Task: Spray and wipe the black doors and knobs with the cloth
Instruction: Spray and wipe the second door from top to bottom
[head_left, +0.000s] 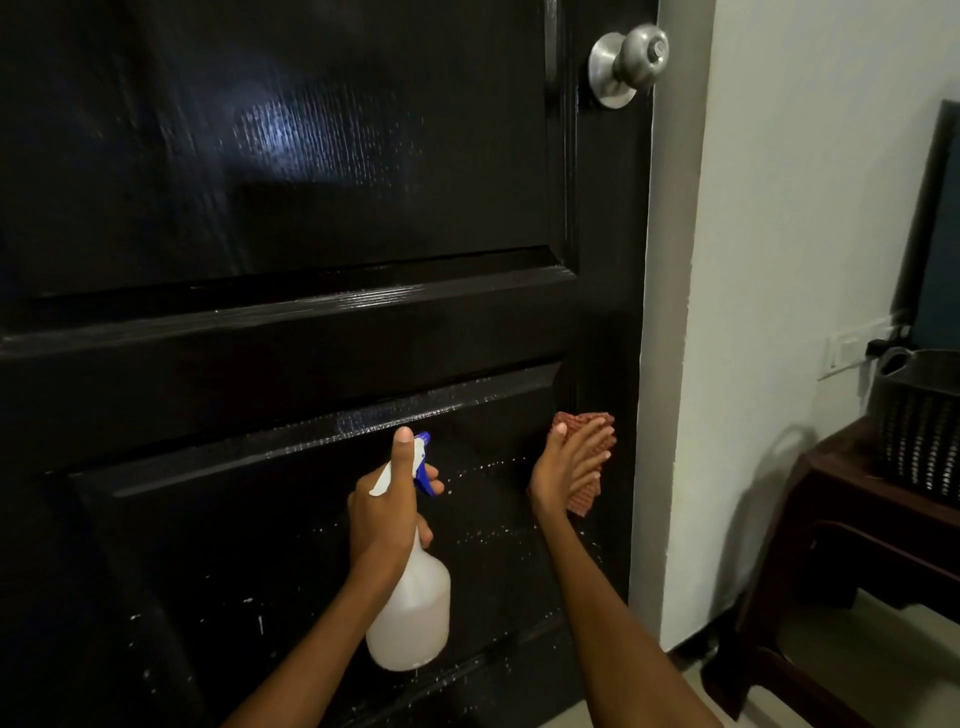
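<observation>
Black door (291, 208) glistens with droplets low down. Your left hand (387, 506) grips the spray bottle (410, 618); your right hand (569, 462) presses the cloth (584, 426) flat. Unwiped drips may streak, and the knob (631, 60) risks being missed.

No text, label, brand or number can be read anywhere. The spray bottle (410, 597) in the left hand (387, 512) bears no legible marking.
</observation>
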